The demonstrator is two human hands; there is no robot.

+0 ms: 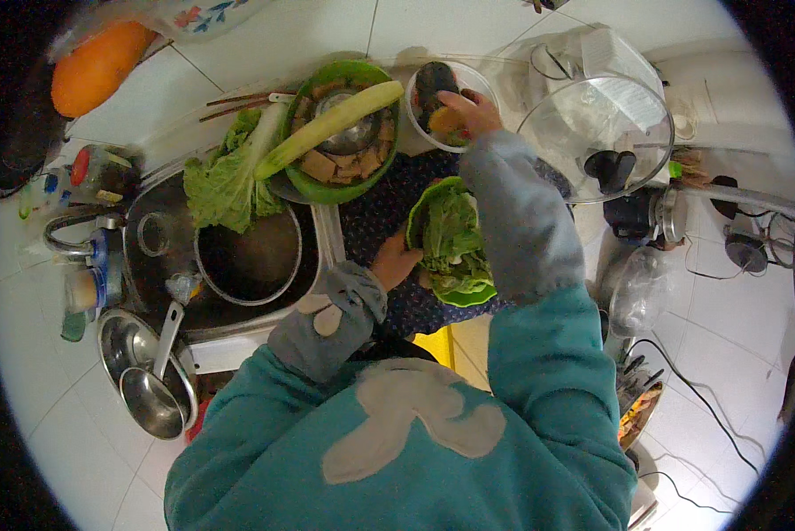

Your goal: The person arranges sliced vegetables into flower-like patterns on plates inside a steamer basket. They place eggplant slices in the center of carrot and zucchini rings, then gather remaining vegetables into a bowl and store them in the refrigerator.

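Observation:
My left hand (397, 260) grips the left rim of a green bowl (465, 297) heaped with leafy greens (454, 242). Farther off, my right hand (474, 114) reaches into a white round container (412, 111) that holds a dark item (437, 78) and an orange-yellow piece (448, 123); its fingertips are over these, and whether they grip anything cannot be told. To the left of that container, a pale green peeled vegetable (334, 127) lies across a green basin (392, 149) with tan chunks and a metal bowl (343, 126). A large cabbage leaf (231, 186) leans beside the basin.
At left is a sink (162, 308) holding a dark round pot (248, 265), with a faucet (72, 229) beyond. Metal bowls (152, 401) stand at its near left corner. Chopsticks (238, 103) lie behind the leaf. A large transparent bowl (597, 139) stands at right, near a glass lid (640, 292).

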